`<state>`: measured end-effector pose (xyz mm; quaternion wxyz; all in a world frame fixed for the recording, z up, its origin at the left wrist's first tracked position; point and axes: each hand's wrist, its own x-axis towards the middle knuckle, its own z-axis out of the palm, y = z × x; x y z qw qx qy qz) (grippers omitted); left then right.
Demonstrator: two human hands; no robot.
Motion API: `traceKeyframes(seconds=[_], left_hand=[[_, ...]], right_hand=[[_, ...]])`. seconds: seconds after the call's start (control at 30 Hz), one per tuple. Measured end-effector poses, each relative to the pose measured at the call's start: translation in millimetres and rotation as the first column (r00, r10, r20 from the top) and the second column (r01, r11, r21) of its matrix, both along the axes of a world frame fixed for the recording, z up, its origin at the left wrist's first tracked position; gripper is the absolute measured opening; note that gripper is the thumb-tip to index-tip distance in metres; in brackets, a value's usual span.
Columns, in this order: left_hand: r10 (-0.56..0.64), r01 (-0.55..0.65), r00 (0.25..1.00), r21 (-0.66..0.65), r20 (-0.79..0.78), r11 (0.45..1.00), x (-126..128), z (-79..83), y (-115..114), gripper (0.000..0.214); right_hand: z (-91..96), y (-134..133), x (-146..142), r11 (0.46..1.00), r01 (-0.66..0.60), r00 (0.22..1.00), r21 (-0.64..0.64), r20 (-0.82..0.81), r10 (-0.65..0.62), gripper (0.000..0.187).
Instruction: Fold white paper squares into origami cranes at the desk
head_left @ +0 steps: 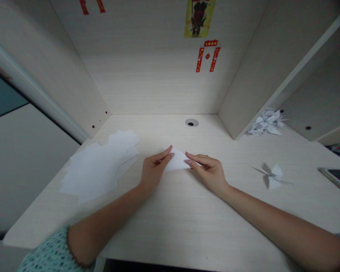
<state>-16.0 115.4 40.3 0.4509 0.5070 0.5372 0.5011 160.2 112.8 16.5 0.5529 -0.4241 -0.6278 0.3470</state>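
A folded piece of white paper (176, 161) is held just over the desk between my two hands, its top coming to a point. My left hand (155, 166) pinches the paper's left side between thumb and fingers. On the right side, my right hand (209, 168) grips it in the same way; part of that edge is hidden by the fingers. Left of my left hand lies a spread of white paper sheets (99, 166), overlapping one another. To the right of my right hand sits a folded paper pinwheel shape (272, 175) with several blades.
A heap of folded white paper pieces (268, 122) lies by the right divider panel (252, 75). At the far right edge is a phone (337, 179). A round cable hole (192, 122) is set in the desk (170, 223) near the back wall, which bears red stickers (200, 60).
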Motion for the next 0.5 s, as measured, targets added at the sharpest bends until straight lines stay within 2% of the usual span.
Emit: traceKeyframes(seconds=[0.5], left_hand=[[0.007, -0.007, 1.0, 0.025, -0.001, 1.0, -0.5, -3.1, 1.2, 0.036]], right_hand=[[2.6, -1.1, -0.6, 1.0, -0.012, 0.998, 0.018, 0.061, 0.011, 0.022]])
